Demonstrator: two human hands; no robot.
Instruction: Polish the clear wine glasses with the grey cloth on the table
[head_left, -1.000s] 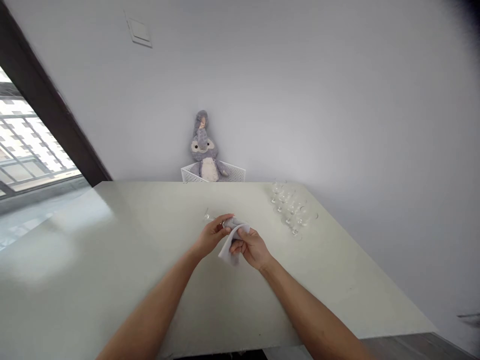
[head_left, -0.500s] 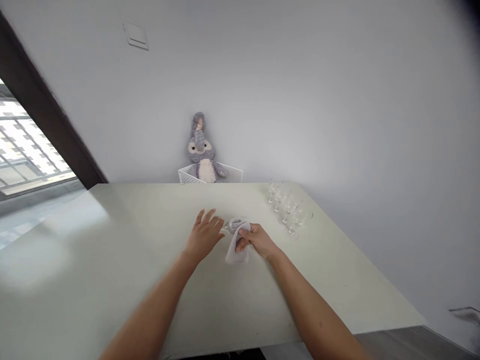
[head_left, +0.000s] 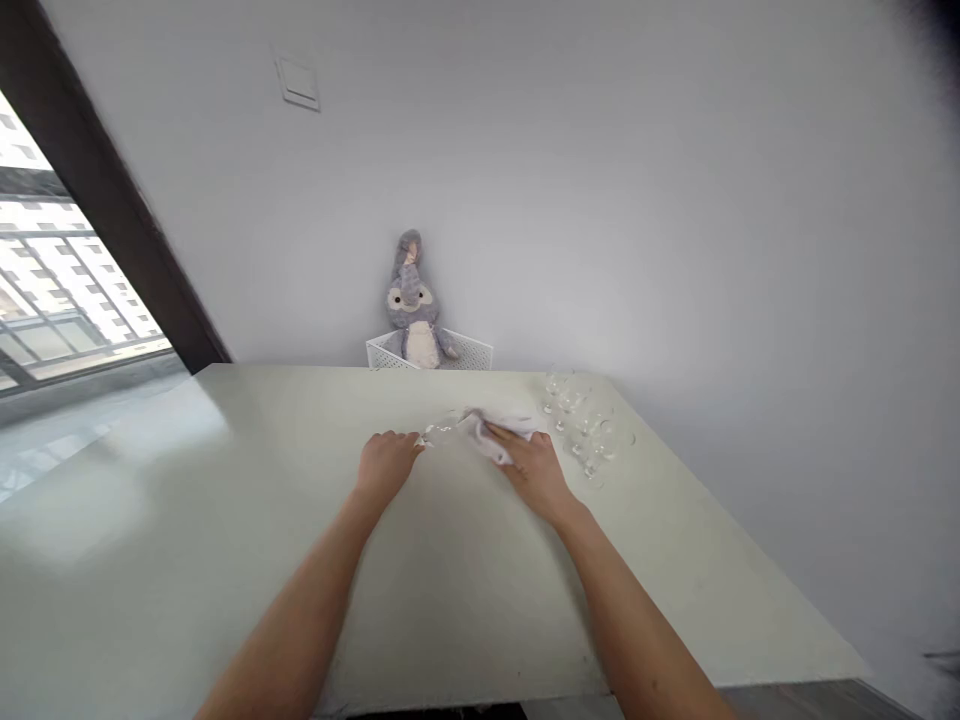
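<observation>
My left hand (head_left: 388,465) is closed at the foot end of a clear stemmed glass (head_left: 442,430), which is held on its side just over the table. A white cloth (head_left: 486,440) lies against the bowl end of the glass, its edges slightly blurred. My right hand (head_left: 534,468) grips the cloth, with fingers stretched along it at the glass's mouth. The cloth and fingers hide part of the rim. To the right of my right hand, several clear stemmed glasses (head_left: 581,425) stand close together.
The pale table (head_left: 465,600) has its right edge slanting beside the wall. Behind its far edge, a grey plush toy (head_left: 421,335) sits in a white perforated basket (head_left: 472,352). A dark-framed window (head_left: 67,280) is at the left.
My left hand has closed on the foot end of the glass. The cloth in my right hand has moved up and right, from hanging beside the glass to covering its mouth.
</observation>
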